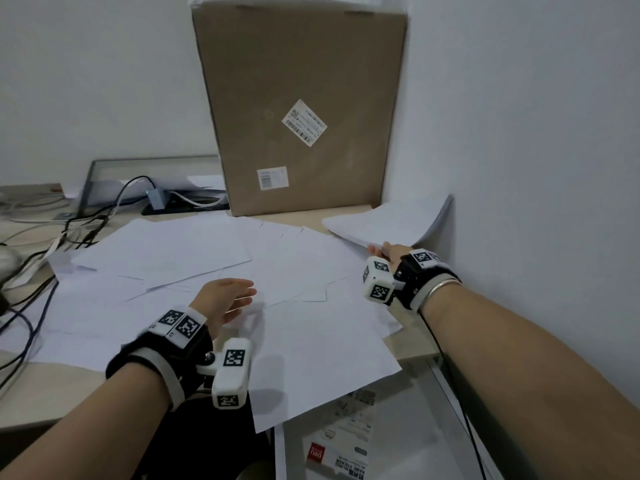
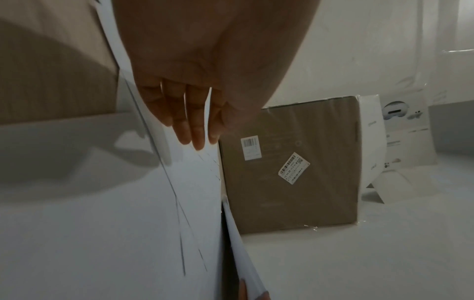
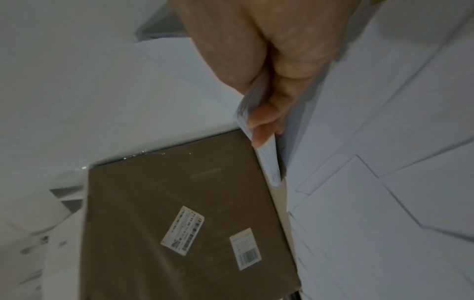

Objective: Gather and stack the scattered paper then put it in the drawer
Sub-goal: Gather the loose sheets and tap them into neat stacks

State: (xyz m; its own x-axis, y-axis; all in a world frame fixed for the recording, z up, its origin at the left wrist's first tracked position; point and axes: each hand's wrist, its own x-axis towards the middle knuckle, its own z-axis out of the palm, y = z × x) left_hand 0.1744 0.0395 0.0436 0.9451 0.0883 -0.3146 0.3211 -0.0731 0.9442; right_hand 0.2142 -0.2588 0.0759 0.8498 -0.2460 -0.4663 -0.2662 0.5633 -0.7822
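Several white sheets (image 1: 294,271) lie fanned and overlapping across the desk, also seen in the left wrist view (image 2: 102,223) and the right wrist view (image 3: 384,142). My left hand (image 1: 235,296) hovers over their middle with straight, relaxed fingers (image 2: 184,121) and holds nothing. My right hand (image 1: 381,252) pinches the near edge of a gathered paper stack (image 1: 388,223) at the far right; thumb and fingers clamp the stack (image 3: 269,162). The stack's far end curls up against the right wall. Below the desk edge at the lower right the drawer (image 1: 415,420) stands open.
A tall cardboard box (image 1: 298,98) leans on the back wall behind the sheets. Tangled cables (image 1: 52,237) and a grey framed panel (image 1: 104,181) fill the far left. The drawer holds a red-labelled packet (image 1: 332,455). The right wall stands close beside the stack.
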